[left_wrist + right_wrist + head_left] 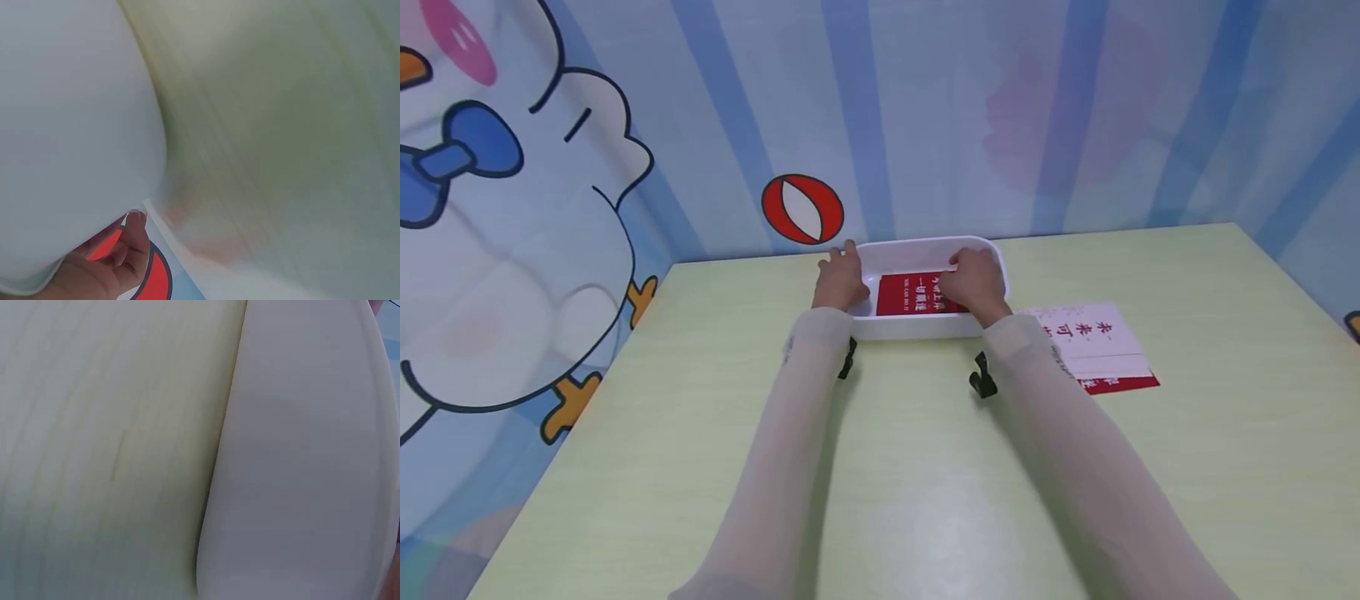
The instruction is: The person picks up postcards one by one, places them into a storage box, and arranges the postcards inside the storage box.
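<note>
My left hand point(841, 281) grips the left end of the tray point(917, 328), thumb inside the rim. My right hand point(977, 282), fingers bent, is over the red card point(898, 295) lying in the tray; I cannot tell whether it pinches it. Right of the tray, a pink card point(1103, 343) lies on the table point(910, 483).

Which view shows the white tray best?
Head: the white tray appears nearly whole, interior included, with a red card inside. Left wrist shows only part of its outer surface and rim, close up; right wrist, mostly outer wall and rim.
</note>
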Tool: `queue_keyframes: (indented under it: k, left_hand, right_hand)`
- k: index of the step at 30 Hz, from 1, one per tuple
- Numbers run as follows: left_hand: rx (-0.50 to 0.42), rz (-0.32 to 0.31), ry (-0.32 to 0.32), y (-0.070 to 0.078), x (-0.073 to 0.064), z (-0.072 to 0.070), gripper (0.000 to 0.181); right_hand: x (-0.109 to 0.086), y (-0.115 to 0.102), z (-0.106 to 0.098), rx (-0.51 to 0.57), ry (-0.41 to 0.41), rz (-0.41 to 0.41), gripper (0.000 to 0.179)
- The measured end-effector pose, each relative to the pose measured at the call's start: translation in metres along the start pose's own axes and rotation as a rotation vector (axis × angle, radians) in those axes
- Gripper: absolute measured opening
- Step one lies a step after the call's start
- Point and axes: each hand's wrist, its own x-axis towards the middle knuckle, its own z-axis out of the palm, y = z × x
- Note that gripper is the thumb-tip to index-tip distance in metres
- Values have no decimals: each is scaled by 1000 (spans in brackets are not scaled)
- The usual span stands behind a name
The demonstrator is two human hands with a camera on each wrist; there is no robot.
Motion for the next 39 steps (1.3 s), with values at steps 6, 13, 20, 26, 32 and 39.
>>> queue_keyframes:
  k: [6, 13, 20, 26, 32, 39]
  left_hand:
    - [22, -3, 0, -1, 3, 2, 82]
    - [14, -3, 11, 0, -1, 0, 82]
    - [21, 4, 12, 0, 0, 2, 83]
    - [6, 1, 14, -1, 3, 4, 82]
    - [-2, 3, 14, -2, 4, 4, 82]
    - [-2, 4, 13, -1, 2, 2, 81]
  right_hand:
    - [0, 2, -3, 61, 25, -26, 43]
    - [0, 0, -5, 137, 11, 27, 47]
    - [-1, -1, -10, 160, 22, 63, 51]
    - [-2, 1, -17, 158, 22, 67, 51]
    - [-4, 3, -21, 159, 19, 71, 51]
    - [-6, 7, -31, 163, 43, 37, 52]
